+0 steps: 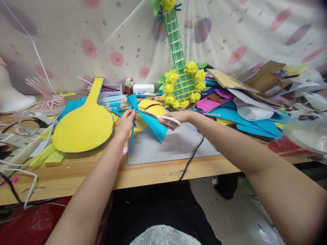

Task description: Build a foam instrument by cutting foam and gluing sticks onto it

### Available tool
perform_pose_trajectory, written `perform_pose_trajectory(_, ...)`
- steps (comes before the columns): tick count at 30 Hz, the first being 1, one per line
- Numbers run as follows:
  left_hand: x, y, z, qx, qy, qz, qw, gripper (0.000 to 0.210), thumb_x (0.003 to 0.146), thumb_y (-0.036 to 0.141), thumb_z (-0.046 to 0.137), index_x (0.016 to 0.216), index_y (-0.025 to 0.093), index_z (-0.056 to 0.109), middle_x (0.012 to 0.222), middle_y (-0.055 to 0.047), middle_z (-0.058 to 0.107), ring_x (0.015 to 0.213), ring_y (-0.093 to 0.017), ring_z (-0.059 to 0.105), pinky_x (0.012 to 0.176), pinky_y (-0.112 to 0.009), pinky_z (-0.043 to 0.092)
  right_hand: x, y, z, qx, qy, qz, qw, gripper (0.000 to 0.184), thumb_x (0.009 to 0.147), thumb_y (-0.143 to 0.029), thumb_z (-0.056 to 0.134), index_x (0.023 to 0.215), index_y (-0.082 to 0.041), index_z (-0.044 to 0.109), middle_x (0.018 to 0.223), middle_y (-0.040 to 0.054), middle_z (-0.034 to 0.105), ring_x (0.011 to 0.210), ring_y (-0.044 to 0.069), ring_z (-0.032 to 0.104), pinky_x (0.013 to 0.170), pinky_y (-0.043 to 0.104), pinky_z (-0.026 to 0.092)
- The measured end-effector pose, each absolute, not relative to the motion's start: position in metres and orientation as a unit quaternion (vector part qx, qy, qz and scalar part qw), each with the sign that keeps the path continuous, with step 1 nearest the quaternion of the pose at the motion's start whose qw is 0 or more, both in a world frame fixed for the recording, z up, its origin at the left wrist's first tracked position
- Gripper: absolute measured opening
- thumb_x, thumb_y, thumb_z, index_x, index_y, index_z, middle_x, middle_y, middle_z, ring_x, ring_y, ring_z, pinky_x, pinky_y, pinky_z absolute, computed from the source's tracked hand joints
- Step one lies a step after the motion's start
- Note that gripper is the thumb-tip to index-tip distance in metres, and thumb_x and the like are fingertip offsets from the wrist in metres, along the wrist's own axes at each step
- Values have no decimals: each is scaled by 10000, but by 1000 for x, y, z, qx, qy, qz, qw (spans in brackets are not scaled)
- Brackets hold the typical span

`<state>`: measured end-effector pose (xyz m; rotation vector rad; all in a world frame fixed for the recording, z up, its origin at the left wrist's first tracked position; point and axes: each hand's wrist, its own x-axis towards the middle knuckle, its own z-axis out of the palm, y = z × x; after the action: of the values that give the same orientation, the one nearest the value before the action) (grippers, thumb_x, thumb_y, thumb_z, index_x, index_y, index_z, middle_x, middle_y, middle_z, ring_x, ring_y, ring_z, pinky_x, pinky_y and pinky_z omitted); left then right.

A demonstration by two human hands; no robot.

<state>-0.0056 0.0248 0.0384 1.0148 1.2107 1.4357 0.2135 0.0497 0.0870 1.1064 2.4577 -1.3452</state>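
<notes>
Between the fingers of my left hand (128,119) is a piece of blue paper (154,126), pinched near its top, with a thin strip hanging below the fingers. My right hand (176,119) is closed round the pale handles of a pair of scissors (170,120). Their blades reach left to the blue paper beside my left fingertips. Under both hands lies a grey cutting mat (173,146). Yellow paper (150,106) shows behind the blue piece. Left of my hands rests a yellow guitar-shaped cutout (83,127) with a blue edge.
A green paper guitar (182,85) trimmed with yellow flowers leans against the curtain (117,34). Piled coloured paper and card (230,109) fill the right side. A plastic cup (304,136) stands at far right. Cables and a power strip (25,146) lie left; a black cable (192,158) crosses the mat.
</notes>
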Motion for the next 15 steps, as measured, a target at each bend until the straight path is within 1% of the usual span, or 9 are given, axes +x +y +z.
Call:
perform_pose_trajectory(3,-10,29,51,458,511,537,491,72,672,199,585,659,162,525,494,36,472,353,-53,386,306,-152,267,209,46,84,328,796,-504,72,607,775,-717,226,712,-159,456,667,27,560,552,101,521,533,228,416)
perform_pose_trajectory(6,-13,28,58,468,535,508,487,95,639,169,597,627,163,503,482,29,476,348,-60,384,300,-156,245,205,42,80,311,803,-503,76,620,798,-697,175,683,-156,455,650,33,572,544,102,524,526,227,417)
perform_pose_trajectory(10,-15,21,59,451,561,464,516,92,652,172,567,628,166,479,517,13,499,399,-86,454,332,-175,329,200,40,75,268,807,-525,34,602,820,-669,177,677,-155,456,621,28,571,513,91,500,519,224,410)
perform_pose_trajectory(13,-19,17,57,442,557,445,543,84,663,171,555,658,163,472,543,17,496,422,-85,471,367,-191,391,197,42,73,252,804,-537,35,612,812,-677,200,675,-147,474,591,24,565,494,83,479,495,214,391)
perform_pose_trajectory(15,-22,16,57,449,556,438,545,66,669,167,551,690,153,490,557,19,495,432,-78,473,379,-190,406,196,44,74,259,801,-538,45,623,798,-690,217,661,-142,481,554,19,550,470,79,460,469,208,373)
